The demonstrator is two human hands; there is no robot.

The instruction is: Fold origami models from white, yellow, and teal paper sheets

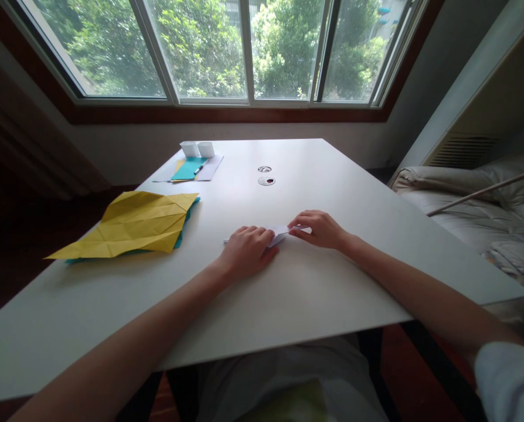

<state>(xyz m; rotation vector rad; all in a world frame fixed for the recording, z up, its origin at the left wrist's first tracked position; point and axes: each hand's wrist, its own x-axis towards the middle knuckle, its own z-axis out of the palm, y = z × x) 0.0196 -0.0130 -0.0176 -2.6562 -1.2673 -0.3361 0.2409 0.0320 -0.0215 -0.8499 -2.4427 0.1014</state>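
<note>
A small folded piece of white paper (280,235) lies on the white table in front of me. My left hand (248,249) covers its left part and holds it down, the fingers curled over it and the thumb along the near edge. The paper's left tip sticks out beyond the knuckles. My right hand (318,230) pinches the narrow right end between thumb and fingertips. Both palms hide parts of the folds.
On the left, creased yellow paper (141,223) rests over creased teal paper (179,239). Farther back are flat coloured sheets (189,169), a pen (200,167) and two white containers (206,150). Two round stickers (266,181) lie mid-table. A padded seat (459,193) stands at right.
</note>
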